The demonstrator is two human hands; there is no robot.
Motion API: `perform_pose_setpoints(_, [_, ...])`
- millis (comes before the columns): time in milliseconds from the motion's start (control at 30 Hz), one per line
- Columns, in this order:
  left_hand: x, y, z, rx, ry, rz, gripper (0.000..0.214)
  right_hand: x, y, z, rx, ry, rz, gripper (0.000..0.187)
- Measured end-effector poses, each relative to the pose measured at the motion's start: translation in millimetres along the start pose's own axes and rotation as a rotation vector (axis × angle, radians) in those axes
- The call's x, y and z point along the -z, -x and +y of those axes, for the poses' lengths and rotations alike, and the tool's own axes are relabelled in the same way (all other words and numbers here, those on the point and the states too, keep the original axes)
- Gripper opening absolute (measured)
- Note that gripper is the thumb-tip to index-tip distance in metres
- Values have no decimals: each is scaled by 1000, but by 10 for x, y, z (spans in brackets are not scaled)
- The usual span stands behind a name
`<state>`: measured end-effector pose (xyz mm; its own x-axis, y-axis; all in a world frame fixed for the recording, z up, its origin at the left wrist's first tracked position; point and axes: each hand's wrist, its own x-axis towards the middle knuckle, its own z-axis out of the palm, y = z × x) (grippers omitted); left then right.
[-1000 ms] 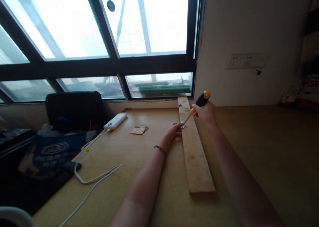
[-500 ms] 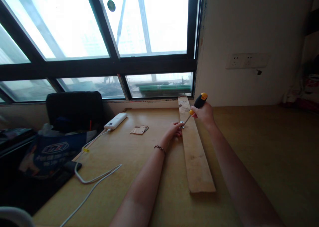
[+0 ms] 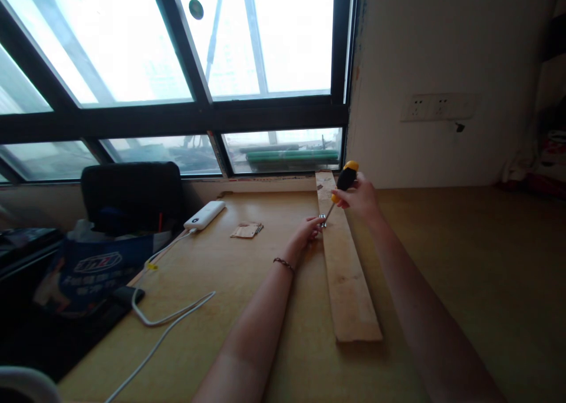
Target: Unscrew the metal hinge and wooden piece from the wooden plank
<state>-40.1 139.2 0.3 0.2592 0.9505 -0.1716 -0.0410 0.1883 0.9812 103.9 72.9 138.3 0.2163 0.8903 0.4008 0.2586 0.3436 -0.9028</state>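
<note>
A long wooden board point(image 3: 351, 291) lies on the tabletop, its far end close to the window. On the board's left edge sits a small shiny metal hinge-like piece point(image 3: 323, 219). My left hand point(image 3: 311, 231) pinches that piece against the board, fingers closed at the left edge. A screwdriver point(image 3: 345, 180) with a black and yellow handle is in my right hand point(image 3: 361, 197), gripped by closed fingers. It leans up and away from me, and its shaft runs down to the metal piece. The exact contact of the tip is too small to make out.
Left of the board lie some small brown flat pieces point(image 3: 247, 230). A white power bank point(image 3: 205, 215) with a white cable point(image 3: 177, 317) rests along the table's left edge. Beyond that edge stand a black chair point(image 3: 131, 190) and a blue bag point(image 3: 95, 273). The window and wall bound the back.
The screwdriver's handle has swung slightly left and stands more upright. My right hand has shifted its hold around it, fingers straighter. My left hand has stayed in place on the metal piece.
</note>
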Motion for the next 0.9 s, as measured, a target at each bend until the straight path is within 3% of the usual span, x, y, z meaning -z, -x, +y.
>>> perform_pose_setpoints(133, [15, -16, -20, -46, 14, -52, 30, -15, -8, 21, 47, 157, 121, 44])
perform_pose_setpoints(367, [17, -26, -30, -43, -3, -34, 31, 123, 23, -139, -175, -126, -184, 28])
perform_pose_setpoints(433, [11, -18, -23, -40, -8, -32, 31, 143, 27, -151, -209, -178, -205, 23])
perform_pose_setpoints(533, [2, -5, -15, -49, -13, -29, 30, 121, 3, -91, -196, -136, -140, 19])
perform_pose_setpoints(700, [-13, 2, -5, -63, -37, -24, 29, 47, -61, 56, -90, 52, 67, 33])
perform_pose_setpoints(900, [-36, -2, -2, -70, -48, 11, 24, 36, -53, 60, -80, 68, 97, 35])
